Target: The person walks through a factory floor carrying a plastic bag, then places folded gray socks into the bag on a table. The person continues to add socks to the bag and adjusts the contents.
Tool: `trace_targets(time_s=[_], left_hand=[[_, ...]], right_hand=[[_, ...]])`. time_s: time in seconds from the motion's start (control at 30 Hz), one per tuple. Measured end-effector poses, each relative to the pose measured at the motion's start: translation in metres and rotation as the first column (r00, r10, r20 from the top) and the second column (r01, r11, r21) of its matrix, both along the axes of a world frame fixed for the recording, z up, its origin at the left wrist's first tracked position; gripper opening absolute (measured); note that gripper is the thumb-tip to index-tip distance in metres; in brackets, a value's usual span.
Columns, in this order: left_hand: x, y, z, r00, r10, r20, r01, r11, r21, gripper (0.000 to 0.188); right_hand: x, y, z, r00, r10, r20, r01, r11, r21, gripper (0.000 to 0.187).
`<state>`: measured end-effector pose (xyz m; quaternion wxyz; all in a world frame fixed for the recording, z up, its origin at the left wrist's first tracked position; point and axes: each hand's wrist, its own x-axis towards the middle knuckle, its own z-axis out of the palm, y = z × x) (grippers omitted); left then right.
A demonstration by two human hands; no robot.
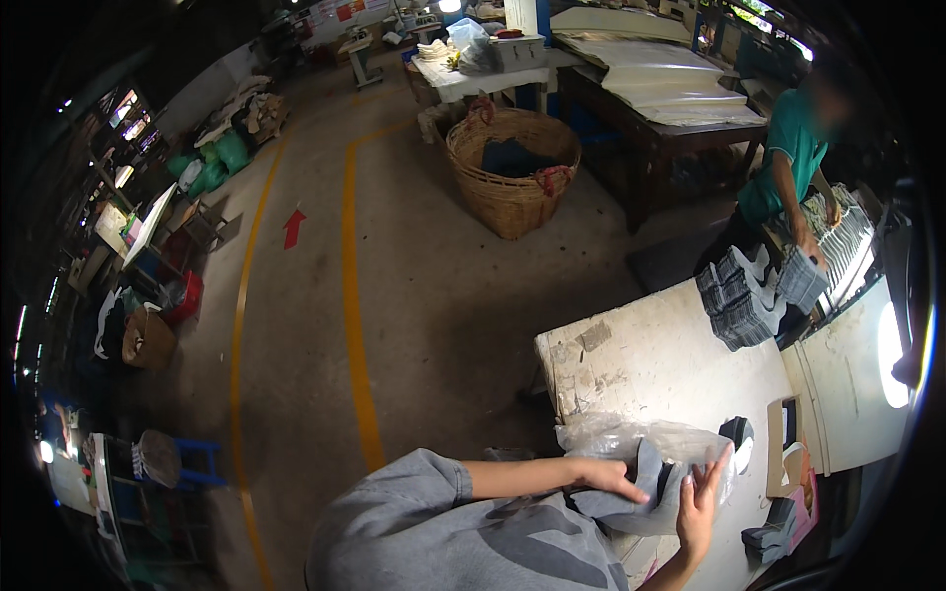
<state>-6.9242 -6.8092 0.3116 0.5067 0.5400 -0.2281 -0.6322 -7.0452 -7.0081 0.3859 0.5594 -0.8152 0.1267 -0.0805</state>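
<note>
In the head view, a dim workshop floor (305,364) lies left of the fingers, and a pale worktable (660,340) spreads beneath and beyond them. The grey pieces (647,467) sit between the two hands, in or against a clear plastic bag (601,433), whose crumpled film lies just beyond the fingertips; the bag seems to keep them together. Grey stacks (734,300) stand far ahead of the right fingers, near a co-worker's hand (809,246), perhaps grouped for easy reach. An open carton (783,448) rests right of the right fingers. The left hand (613,479) comes in across the body from a nearly level forearm, fingers pointing right onto the grey; glare and film hide whether they pinch or merely press. The right hand (700,497) rises from a bent wrist, its fingers up and parted beside the bag.
</note>
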Motion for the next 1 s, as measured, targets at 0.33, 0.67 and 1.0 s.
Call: trace_targets(time_s=[0.33, 0.67, 1.0], left_hand=[[0.032, -0.013, -0.024, 0.931, 0.092, 0.353, -0.140, 0.984, 0.111, 0.090], [0.037, 0.021, -0.066, 0.950, 0.050, 0.308, -0.146, 0.943, 0.298, 0.116], [0.013, -0.022, -0.085, 0.714, -0.070, 0.696, -0.110, 0.971, 0.210, 0.108]], right_hand=[[-0.001, 0.014, -0.017, 0.860, 0.189, -0.474, -0.324, 0.920, -0.221, 0.065], [0.025, 0.014, -0.020, 0.910, 0.089, -0.405, -0.196, 0.953, -0.231, 0.064], [0.052, 0.028, -0.024, 0.949, 0.217, -0.231, -0.283, 0.907, -0.312, 0.056]])
